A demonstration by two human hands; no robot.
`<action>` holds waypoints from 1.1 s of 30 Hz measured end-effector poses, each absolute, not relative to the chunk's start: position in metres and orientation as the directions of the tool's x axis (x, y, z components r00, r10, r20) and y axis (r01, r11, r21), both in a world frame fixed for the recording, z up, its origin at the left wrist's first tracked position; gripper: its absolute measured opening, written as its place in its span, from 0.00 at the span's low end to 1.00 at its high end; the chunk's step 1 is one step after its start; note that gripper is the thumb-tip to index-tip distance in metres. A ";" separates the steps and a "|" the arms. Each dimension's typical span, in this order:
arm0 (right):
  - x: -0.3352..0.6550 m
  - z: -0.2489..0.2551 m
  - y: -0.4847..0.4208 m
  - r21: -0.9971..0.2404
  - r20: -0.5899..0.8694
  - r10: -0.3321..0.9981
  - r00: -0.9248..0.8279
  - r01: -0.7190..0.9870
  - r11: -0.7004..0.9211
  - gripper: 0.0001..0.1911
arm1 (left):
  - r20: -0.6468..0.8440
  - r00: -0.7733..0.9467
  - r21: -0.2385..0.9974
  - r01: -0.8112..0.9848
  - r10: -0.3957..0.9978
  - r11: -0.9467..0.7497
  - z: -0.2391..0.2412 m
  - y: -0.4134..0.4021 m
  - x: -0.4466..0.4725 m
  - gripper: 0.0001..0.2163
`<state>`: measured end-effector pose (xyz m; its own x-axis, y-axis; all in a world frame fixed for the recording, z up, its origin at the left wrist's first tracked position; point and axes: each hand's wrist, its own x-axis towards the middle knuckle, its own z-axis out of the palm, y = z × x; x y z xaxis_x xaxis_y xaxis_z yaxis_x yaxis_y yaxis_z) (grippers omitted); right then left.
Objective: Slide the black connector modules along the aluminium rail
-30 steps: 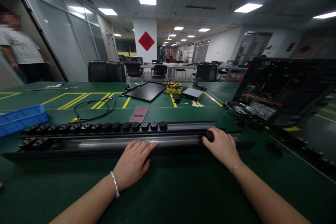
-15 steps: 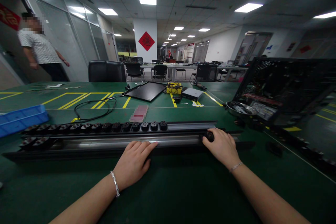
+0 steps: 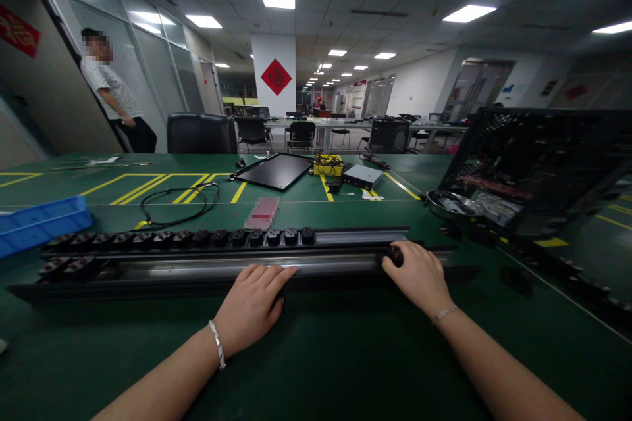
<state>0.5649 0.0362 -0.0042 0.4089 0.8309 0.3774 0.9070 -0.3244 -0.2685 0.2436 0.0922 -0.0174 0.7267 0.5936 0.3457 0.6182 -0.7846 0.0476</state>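
A long black-edged metal channel (image 3: 187,268) lies across the green table in front of me. Two black socket modules (image 3: 81,266) sit in its left end. My left hand (image 3: 251,306) rests on the channel's front edge near the middle, fingers stretched over it and holding nothing. Near the right end, my right hand (image 3: 419,276) grips a small black socket module (image 3: 395,255) between thumb and fingers; the hand hides part of it. Just behind lies a second channel (image 3: 360,236), with a row of several black socket modules (image 3: 220,238) filling it from the left; its right part shows bare metal.
A blue bin (image 3: 44,223) stands at left, near a looped black cable (image 3: 180,207). Farther back lie a black panel (image 3: 274,171), a yellow box (image 3: 328,165) and a grey box (image 3: 363,176). At right are a metal bowl (image 3: 451,205) and an open black case (image 3: 538,164). A person (image 3: 116,92) is beyond the table.
The person at the far left has moved to the right along the glass wall, and the door behind them shows more. Both of my hands and the channels stay practically in place.
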 end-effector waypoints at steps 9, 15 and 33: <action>0.566 -0.004 0.037 -0.266 0.378 0.828 0.414 0.905 -0.331 0.18 | 0.361 0.727 0.038 0.614 0.584 -0.788 -0.018 0.093 0.244 0.25; 0.565 -0.005 0.037 -0.271 0.367 0.827 0.426 0.899 -0.343 0.21 | 0.369 0.729 0.021 0.613 0.576 -0.790 -0.017 0.092 0.244 0.25; 0.567 -0.007 0.037 -0.257 0.381 0.815 0.437 0.897 -0.360 0.22 | 0.368 0.728 0.031 0.613 0.579 -0.790 -0.018 0.093 0.244 0.25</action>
